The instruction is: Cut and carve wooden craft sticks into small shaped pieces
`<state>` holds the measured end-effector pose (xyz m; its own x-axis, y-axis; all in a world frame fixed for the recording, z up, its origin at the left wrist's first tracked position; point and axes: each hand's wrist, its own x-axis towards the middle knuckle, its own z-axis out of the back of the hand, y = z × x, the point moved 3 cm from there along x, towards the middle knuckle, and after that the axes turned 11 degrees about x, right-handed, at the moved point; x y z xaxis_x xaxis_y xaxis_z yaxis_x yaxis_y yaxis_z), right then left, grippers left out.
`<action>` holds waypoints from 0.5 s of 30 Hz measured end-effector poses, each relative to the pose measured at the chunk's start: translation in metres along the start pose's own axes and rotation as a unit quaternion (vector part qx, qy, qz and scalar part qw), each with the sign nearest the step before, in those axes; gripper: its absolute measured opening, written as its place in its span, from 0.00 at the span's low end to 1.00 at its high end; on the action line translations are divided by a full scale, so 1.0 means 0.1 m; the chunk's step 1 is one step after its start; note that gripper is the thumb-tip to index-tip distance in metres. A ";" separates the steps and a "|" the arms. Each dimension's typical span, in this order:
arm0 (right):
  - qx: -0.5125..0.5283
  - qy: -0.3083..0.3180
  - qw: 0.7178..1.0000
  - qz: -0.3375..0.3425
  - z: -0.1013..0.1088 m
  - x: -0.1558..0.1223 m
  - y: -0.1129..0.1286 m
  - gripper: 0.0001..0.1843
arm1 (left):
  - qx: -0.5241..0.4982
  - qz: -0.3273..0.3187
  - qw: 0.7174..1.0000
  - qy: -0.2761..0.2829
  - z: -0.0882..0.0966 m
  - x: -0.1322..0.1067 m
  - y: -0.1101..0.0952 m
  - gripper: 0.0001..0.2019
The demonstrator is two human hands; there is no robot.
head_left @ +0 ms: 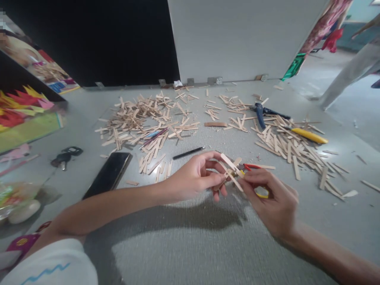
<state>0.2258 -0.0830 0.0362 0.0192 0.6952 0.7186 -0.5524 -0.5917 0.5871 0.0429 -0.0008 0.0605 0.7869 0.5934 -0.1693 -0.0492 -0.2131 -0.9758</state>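
Near the middle of the table, my left hand (204, 174) is closed on several crossed wooden craft sticks (230, 162). My right hand (271, 194) pinches the end of one of these sticks from the other side, so both hands meet at the small bundle. How the sticks are joined, if at all, I cannot make out. Behind my right hand lies a tool with red and yellow handles (251, 166), partly hidden by the fingers. A black pen (188, 152) rests just beyond my left hand.
Loose sticks lie in a heap (139, 113) at back left and another pile (285, 146) at right. Blue-handled pliers (259, 114) and a yellow-handled tool (308, 135) lie there. Left are a phone (109, 174) and keys (63, 158). Upright boards (231, 39) close off the back.
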 end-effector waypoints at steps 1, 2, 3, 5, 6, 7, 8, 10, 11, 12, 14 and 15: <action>0.003 -0.002 1.000 -0.014 0.00 0.00 -0.01 0.09 | 0.014 -0.006 1.000 0.003 0.00 0.00 -0.01 0.11; 0.009 -0.001 1.000 -0.030 0.00 0.00 -0.01 0.08 | 0.026 -0.010 1.000 0.003 0.01 0.01 -0.01 0.08; 0.017 0.000 0.999 -0.045 -0.01 0.00 -0.02 0.08 | 0.034 -0.012 0.999 0.001 0.02 0.02 -0.01 0.07; 0.029 0.007 0.997 -0.069 -0.01 -0.01 -0.03 0.06 | 0.034 -0.012 0.999 -0.004 0.03 0.03 0.01 0.07; 0.029 0.016 0.997 -0.073 -0.01 -0.01 -0.02 0.07 | 0.031 -0.010 0.999 -0.004 0.03 0.03 0.03 0.08; 0.027 0.025 0.997 -0.069 -0.01 -0.01 -0.01 0.10 | 0.026 -0.007 1.000 -0.004 0.03 0.04 0.05 0.09; 0.022 0.034 0.997 -0.060 0.00 -0.01 0.00 0.12 | 0.021 -0.002 1.000 -0.005 0.03 0.04 0.07 0.11; 0.015 0.049 0.998 -0.027 0.00 0.01 0.05 0.16 | 0.014 0.006 1.000 -0.011 0.02 0.05 0.11 0.14; 0.016 0.054 0.998 -0.010 0.00 0.03 0.07 0.16 | 0.011 0.009 1.000 -0.013 0.02 0.05 0.12 0.15; 0.019 0.059 0.998 0.005 0.01 0.04 0.08 0.15 | 0.008 0.010 1.000 -0.016 0.02 0.05 0.13 0.15; 0.026 0.074 0.996 0.030 0.00 0.06 0.10 0.13 | 0.001 0.009 1.000 -0.017 0.02 0.04 0.13 0.15; 0.025 0.081 0.996 0.039 -0.01 0.06 0.11 0.12 | -0.002 0.010 1.000 -0.016 0.02 0.04 0.13 0.15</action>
<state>0.2196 -0.0848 0.0465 -0.1586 0.7011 0.6952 -0.5041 -0.6629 0.5536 0.0441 0.0006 0.0466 0.7657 0.6135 -0.1935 -0.0626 -0.2284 -0.9716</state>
